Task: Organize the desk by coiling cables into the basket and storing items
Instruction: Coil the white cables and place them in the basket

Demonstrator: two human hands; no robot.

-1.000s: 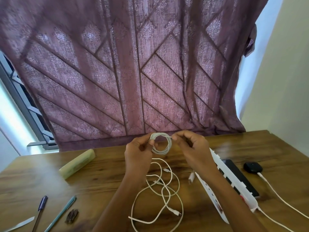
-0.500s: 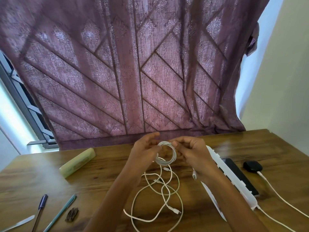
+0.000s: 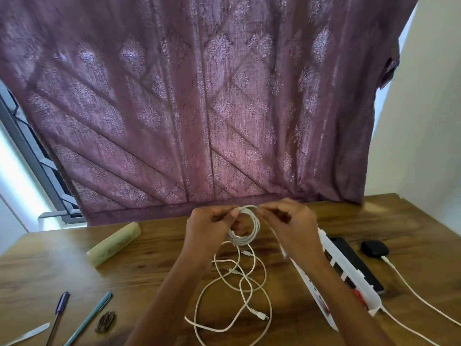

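A white cable coil [image 3: 252, 229] of several small loops hangs between my hands above the wooden desk [image 3: 154, 265]. My left hand [image 3: 209, 228] pinches the coil's left side. My right hand [image 3: 290, 226] grips its upper right side. Below the coil, loose white cable [image 3: 239, 290] lies in tangled loops on the desk, with a plug end [image 3: 260, 315] near the front. A white basket [image 3: 346, 280] lies to the right, partly behind my right forearm.
A pale green case [image 3: 113, 243] lies at the left. Two pens [image 3: 74, 318], a dark clip [image 3: 106, 320] and a white blade sit front left. A black phone [image 3: 356, 263], a black charger [image 3: 374, 248] and its white cord [image 3: 419, 298] lie right. A purple curtain hangs behind.
Both hands have kept turning the cable, and the coil has gained a loop. The loose cable on the desk has shifted slightly.
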